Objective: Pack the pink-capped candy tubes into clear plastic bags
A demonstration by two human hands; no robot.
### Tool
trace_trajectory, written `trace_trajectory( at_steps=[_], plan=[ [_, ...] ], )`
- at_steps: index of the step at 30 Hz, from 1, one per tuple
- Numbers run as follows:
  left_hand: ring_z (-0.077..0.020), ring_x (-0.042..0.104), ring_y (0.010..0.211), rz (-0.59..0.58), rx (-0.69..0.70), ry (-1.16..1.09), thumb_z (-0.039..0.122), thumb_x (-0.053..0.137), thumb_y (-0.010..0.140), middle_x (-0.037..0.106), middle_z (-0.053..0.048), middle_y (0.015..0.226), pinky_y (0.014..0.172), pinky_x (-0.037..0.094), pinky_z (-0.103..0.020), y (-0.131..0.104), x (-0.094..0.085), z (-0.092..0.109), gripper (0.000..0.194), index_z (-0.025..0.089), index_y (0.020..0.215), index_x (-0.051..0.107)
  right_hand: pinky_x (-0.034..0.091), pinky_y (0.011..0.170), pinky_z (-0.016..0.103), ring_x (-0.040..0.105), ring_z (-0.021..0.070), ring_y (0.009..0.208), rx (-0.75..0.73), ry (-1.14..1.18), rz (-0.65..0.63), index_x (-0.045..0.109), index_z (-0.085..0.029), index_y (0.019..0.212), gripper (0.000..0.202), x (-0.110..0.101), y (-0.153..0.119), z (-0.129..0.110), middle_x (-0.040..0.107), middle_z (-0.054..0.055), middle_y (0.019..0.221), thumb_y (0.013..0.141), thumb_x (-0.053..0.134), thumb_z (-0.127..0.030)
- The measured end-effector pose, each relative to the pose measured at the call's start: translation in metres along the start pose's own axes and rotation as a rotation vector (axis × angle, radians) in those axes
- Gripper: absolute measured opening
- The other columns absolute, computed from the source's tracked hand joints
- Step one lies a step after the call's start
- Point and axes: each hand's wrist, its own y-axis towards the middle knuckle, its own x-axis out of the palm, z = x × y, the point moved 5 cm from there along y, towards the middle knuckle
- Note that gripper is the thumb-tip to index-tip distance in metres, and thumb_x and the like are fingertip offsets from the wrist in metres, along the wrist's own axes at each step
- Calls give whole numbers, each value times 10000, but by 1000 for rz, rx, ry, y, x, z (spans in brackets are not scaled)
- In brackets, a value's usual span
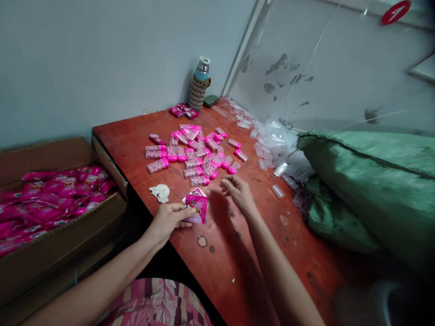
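Note:
My left hand (172,216) is closed on a few flat pink printed packets (200,209), pinched between thumb and fingers above the table's near edge. Another packet with a silvery edge shows behind the front one. My right hand (236,192) hovers over the table to the right of the packets, fingers loosely bent and apart, with nothing visible in them. Just beyond it lies a loose pile of small clear boxes (193,162) with bright pink caps, filled with pink balls. A crumpled white scrap (160,193) lies left of the packets.
A cardboard box (68,226) of pink wrapped packs (64,190) stands left of the red table (210,267). Empty clear cases (277,191) and a green sack (370,190) lie right. At the back are a flask (199,86), a dark green case (211,100) and pink packs (183,111).

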Motion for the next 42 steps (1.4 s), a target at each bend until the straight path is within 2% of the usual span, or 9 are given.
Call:
trace_trajectory(
  at_steps=[3, 6, 12, 18, 23, 26, 28, 34, 42],
  plan=[
    [-110, 598, 550, 34, -33, -87, 271, 754, 566, 654, -60, 623, 506, 498, -185, 0, -2, 1, 205, 96, 620, 662, 439, 676, 319, 578, 187, 724, -11, -119, 144, 625, -180, 790, 154, -31, 38, 5, 641, 44, 758, 727, 553, -302],
    [-89, 574, 518, 67, -39, -153, 249, 764, 554, 637, -39, 605, 483, 495, -175, 2, -2, 3, 199, 97, 627, 660, 437, 685, 318, 573, 203, 811, -28, -103, 86, 631, -181, 828, 172, -35, 49, -5, 648, 68, 877, 725, 560, -299],
    [-80, 568, 511, 71, -2, -150, 250, 765, 553, 632, -33, 614, 471, 490, -160, 10, 2, 4, 207, 95, 636, 657, 446, 598, 264, 586, 158, 700, 34, 276, -474, 553, -204, 1051, 418, 27, -8, -34, 642, 16, 812, 663, 680, -294],
    [-115, 597, 565, 146, 29, -121, 345, 735, 596, 633, -40, 615, 554, 538, -225, -1, -20, 8, 268, 91, 646, 663, 426, 577, 262, 560, 151, 622, -56, 107, -246, 574, -236, 973, 270, 52, -24, -9, 625, -16, 718, 718, 634, -298],
    [-152, 636, 638, 180, -1, -101, 308, 751, 579, 673, -79, 680, 598, 542, -234, -8, -31, 7, 264, 81, 700, 690, 424, 688, 305, 578, 214, 814, -331, -413, -181, 584, -249, 1022, 285, 27, -4, -5, 647, 47, 917, 745, 615, -308],
    [-142, 630, 606, 174, -6, -110, 279, 755, 574, 673, -76, 663, 566, 535, -219, -8, -26, 5, 231, 82, 676, 687, 411, 765, 342, 538, 249, 965, -348, -730, 4, 560, -204, 1083, 262, -14, 30, -1, 611, 109, 1060, 857, 428, -224],
    [-128, 619, 572, 162, -23, -142, 264, 761, 565, 665, -67, 635, 539, 528, -208, -6, -22, 3, 212, 85, 641, 677, 385, 823, 367, 485, 264, 1061, -351, -984, -57, 535, -162, 1129, 316, -30, 55, 9, 570, 146, 1153, 865, 362, -150],
    [-94, 568, 489, 170, -43, -300, 216, 757, 576, 606, -14, 545, 459, 509, -195, -3, -18, 2, 184, 95, 585, 618, 371, 835, 329, 491, 230, 1055, -374, -1050, -256, 553, -194, 1126, 322, -45, 83, 36, 574, 109, 1164, 827, 444, -139],
    [-104, 609, 548, 190, -58, -641, 183, 695, 674, 630, 0, 633, 554, 550, -248, 6, -4, 5, 125, 142, 688, 578, 339, 501, 255, 534, 184, 592, -99, -898, -152, 565, -176, 707, 199, -49, 42, 41, 589, 53, 644, 717, 609, -369]
  ],
)
